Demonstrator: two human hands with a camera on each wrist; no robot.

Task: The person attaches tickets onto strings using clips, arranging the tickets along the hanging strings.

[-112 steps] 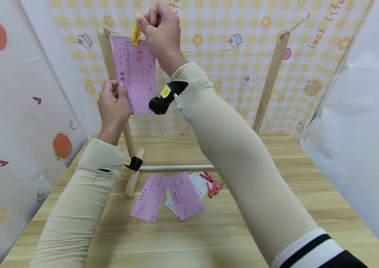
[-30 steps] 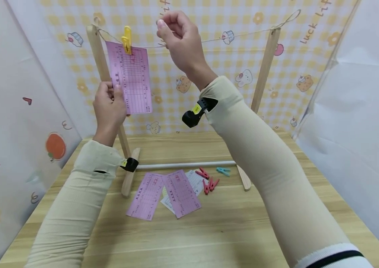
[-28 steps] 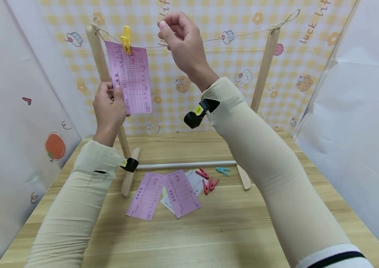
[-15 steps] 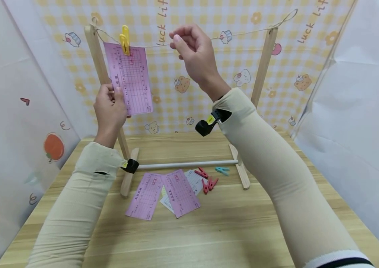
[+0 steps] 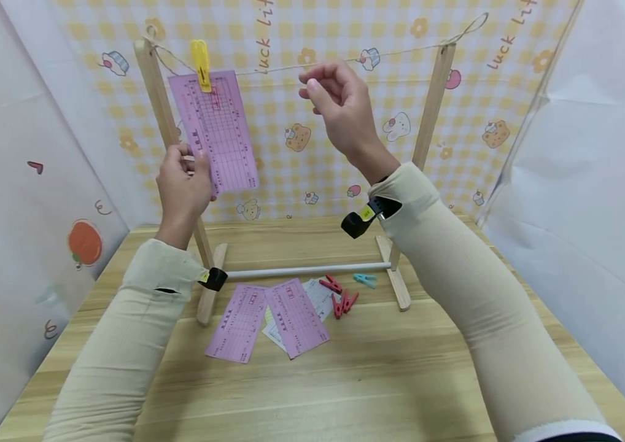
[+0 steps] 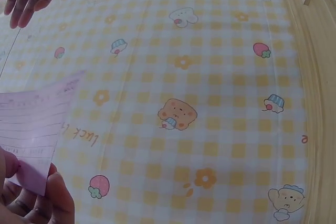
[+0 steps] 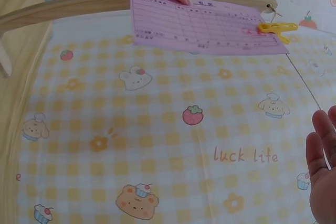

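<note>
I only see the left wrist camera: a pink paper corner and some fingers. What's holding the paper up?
Observer: A yellow clothespin clips the pink paper to a string between two wooden posts.
Child: Is the other hand holding anything?
Observer: No, the right hand is by the string, holding nothing.
Child: Any more papers?
Observer: Two more papers lie on the table, beside red clothespins.
</note>
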